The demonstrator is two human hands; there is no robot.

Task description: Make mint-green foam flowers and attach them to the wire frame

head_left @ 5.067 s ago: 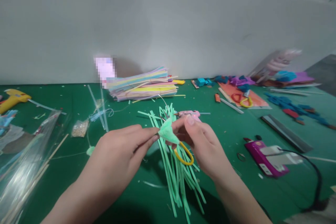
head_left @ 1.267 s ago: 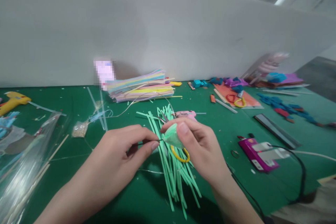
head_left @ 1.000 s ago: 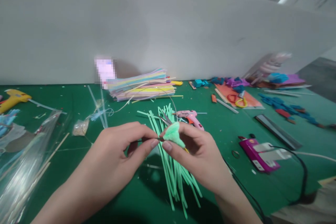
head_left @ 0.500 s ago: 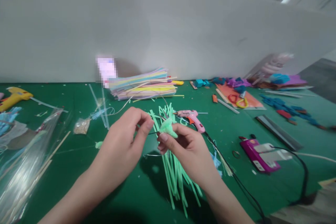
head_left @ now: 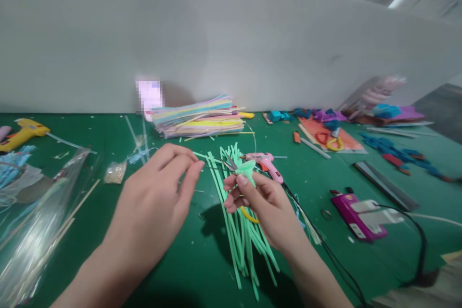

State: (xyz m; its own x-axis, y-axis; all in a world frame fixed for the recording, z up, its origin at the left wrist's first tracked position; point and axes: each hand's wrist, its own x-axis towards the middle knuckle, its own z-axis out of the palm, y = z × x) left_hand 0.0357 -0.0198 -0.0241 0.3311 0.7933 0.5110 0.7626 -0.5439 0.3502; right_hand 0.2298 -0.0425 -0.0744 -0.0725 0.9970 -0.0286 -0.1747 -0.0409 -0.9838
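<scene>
My right hand [head_left: 258, 197] pinches a small fuzzy light-green piece [head_left: 246, 170] between thumb and fingers. To its left, my left hand [head_left: 164, 192] has thumb and forefinger pressed together on the end of a thin dark strand [head_left: 214, 168], which stretches toward the green piece. Whether it is wire or thread I cannot tell. Beneath the hands lies a loose bundle of light-green pipe cleaners [head_left: 234, 245]. Scissors lie on the bundle; their yellow handle [head_left: 250, 215] and metal blades show, and my right hand hides the middle.
Behind the bundle lies a pink glue gun [head_left: 267, 161], its black cord running to the front right. A stack of pastel pipe cleaners [head_left: 202, 122] sits by the wall. A purple power strip [head_left: 355, 216] is at right, a yellow glue gun [head_left: 25, 134] at far left.
My hands have moved apart: the right, with the green piece, shifted right, and the left slightly left. More of the dark strand and the scissors' yellow handle now show.
</scene>
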